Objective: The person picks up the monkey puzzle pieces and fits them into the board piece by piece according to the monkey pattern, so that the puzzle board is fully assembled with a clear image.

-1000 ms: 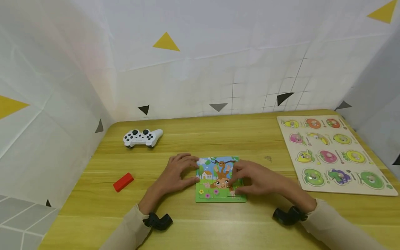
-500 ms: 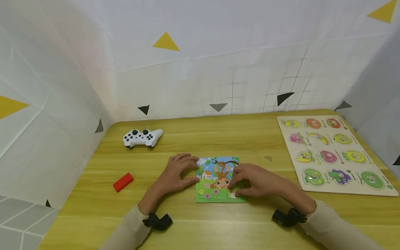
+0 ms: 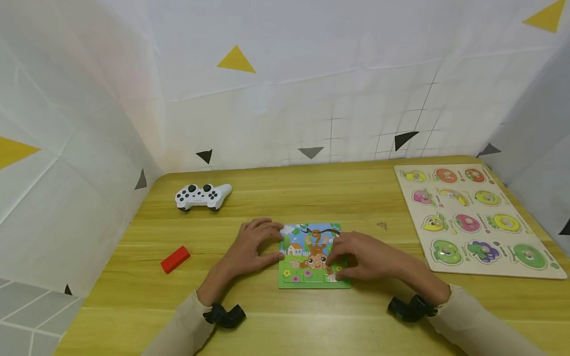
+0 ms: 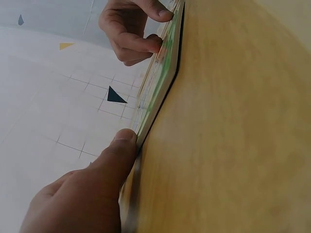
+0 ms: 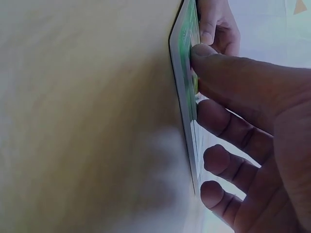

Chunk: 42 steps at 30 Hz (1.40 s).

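Observation:
A square jigsaw puzzle (image 3: 291, 286) with a monkey picture lies flat on the table between both hands. My left hand (image 3: 256, 249) rests beside its left edge, fingers loosely bent; in the left wrist view the thumb (image 4: 119, 148) touches the board's edge. Over the puzzle's lower right part, my right hand (image 3: 365, 254) pinches a puzzle piece (image 3: 339, 270) between thumb and fingers. The right wrist view has the thumb (image 5: 214, 56) on the green border, with the other fingers curled beyond it. Part of the piece is hidden by the fingers.
A white game controller (image 3: 200, 197) lies at the back left of the wooden table (image 3: 303, 326). Nearer the left edge is a red block (image 3: 175, 259). A large fruit-and-vegetable peg board (image 3: 487, 270) covers the right side. A white patterned sheet (image 3: 285, 109) hangs behind.
The piece at the puzzle's lower right has settled flatter into place under my right hand, whose fingers have shifted slightly. My left hand has stayed still.

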### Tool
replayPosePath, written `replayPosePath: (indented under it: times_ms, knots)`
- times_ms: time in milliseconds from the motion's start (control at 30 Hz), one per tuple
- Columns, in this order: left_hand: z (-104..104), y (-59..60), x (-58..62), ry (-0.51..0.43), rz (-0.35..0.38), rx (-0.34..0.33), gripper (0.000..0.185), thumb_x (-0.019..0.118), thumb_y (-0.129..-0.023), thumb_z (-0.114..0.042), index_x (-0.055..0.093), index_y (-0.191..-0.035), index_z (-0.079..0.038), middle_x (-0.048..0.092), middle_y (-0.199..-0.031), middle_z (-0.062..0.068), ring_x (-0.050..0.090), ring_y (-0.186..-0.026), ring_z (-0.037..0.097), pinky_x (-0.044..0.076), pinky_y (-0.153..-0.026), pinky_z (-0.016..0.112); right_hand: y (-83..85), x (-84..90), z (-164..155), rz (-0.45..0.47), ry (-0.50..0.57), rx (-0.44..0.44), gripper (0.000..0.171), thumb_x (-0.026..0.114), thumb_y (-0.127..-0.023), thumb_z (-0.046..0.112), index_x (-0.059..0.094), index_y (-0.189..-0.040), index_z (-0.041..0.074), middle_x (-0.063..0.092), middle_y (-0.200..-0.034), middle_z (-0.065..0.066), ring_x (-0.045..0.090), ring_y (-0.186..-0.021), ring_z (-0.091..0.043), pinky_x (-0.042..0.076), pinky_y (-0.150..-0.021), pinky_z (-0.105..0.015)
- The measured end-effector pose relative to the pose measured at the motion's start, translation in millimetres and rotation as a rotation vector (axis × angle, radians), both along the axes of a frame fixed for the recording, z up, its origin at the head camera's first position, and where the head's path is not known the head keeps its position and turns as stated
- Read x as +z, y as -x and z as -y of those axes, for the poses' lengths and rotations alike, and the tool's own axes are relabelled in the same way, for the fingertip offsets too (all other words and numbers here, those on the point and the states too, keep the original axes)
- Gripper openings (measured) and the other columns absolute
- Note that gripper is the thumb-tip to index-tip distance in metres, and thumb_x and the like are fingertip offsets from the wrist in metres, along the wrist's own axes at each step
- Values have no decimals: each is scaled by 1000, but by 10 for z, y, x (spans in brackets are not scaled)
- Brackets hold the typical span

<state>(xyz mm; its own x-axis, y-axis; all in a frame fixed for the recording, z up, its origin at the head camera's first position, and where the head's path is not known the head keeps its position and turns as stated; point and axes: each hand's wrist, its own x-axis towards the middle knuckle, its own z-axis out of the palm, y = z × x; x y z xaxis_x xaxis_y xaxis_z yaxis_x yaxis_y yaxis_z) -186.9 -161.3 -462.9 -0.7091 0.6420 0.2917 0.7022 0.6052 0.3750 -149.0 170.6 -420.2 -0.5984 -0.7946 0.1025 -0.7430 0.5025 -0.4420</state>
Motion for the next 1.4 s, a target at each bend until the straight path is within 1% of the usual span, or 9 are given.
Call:
replayPosePath:
  times_ms: [200, 433, 667, 767, 900, 967, 1100, 1233, 1400]
  knots:
    - [3, 0, -2, -2, 5, 3, 33, 64, -87, -53, 62, -114, -34, 52, -141, -9, 38, -138, 23, 28, -103, 49, 6, 4, -1, -10, 1, 4, 25, 78, -79, 37, 72, -102, 31, 60, -93, 15, 48, -88, -3, 45, -90, -33]
    - [1, 3, -1, -2, -2, -1, 33, 64, -87, -53, 62, -114, -33, 53, -141, -9, 39, -138, 23, 28, -103, 49, 10, -9, -6, -48, 36, 29, 26, 81, -77, 35, 73, -101, 32, 61, -91, 16, 38, -83, -2, 38, -79, -24]
    - [6, 3, 3, 0, 2, -3, 34, 64, -87, -53, 62, -114, -33, 52, -141, -9, 39, -138, 24, 28, -103, 50, 9, 3, 4, -46, 24, 24, 25, 81, -77, 35, 74, -101, 33, 61, -91, 18, 35, -81, -4, 34, -75, -23]
    - [5, -4, 3, 1, 5, -5, 36, 62, -87, -56, 62, -115, -33, 52, -141, -10, 38, -139, 24, 28, -104, 50, 7, 5, 3, -50, 35, 32, 25, 81, -77, 33, 73, -101, 33, 60, -97, 15, 42, -89, -4, 42, -86, -30]
    - [-23, -29, 7, 12, 9, 21, 48, 61, -81, -67, 61, -116, -34, 51, -142, -11, 37, -139, 23, 27, -106, 50, -2, 10, 3, -66, 29, 31, 33, 81, -77, 33, 70, -109, 31, 59, -110, 11, 46, -104, -10, 43, -96, -42]
    - [-51, -45, 9, 30, 3, 43, 58, 61, -75, -75, 60, -115, -34, 49, -143, -12, 37, -139, 23, 26, -107, 50, -7, 14, 3, -74, 15, 26, 38, 80, -78, 35, 69, -114, 31, 59, -115, 11, 45, -106, -12, 41, -90, -40]
    - [-116, -72, 26, 73, -24, 78, 71, 61, -66, -83, 57, -114, -31, 48, -143, -11, 37, -139, 22, 26, -107, 50, -16, 22, 1, -77, -7, 10, 42, 78, -80, 38, 67, -120, 33, 58, -115, 12, 43, -105, -12, 36, -89, -42]
    - [-147, -92, 42, 91, -43, 94, 72, 62, -64, -83, 56, -112, -29, 48, -142, -9, 37, -138, 23, 28, -106, 52, -22, 20, -4, -98, -9, 6, 43, 78, -80, 38, 66, -121, 34, 57, -113, 12, 41, -102, -9, 35, -85, -40]
    - [-141, -109, 32, 106, -25, 99, 70, 61, -66, -82, 55, -112, -29, 47, -143, -9, 35, -139, 22, 27, -107, 51, -30, 12, -2, -91, -13, 7, 43, 77, -80, 38, 66, -121, 34, 57, -113, 12, 40, -101, -8, 35, -86, -40]
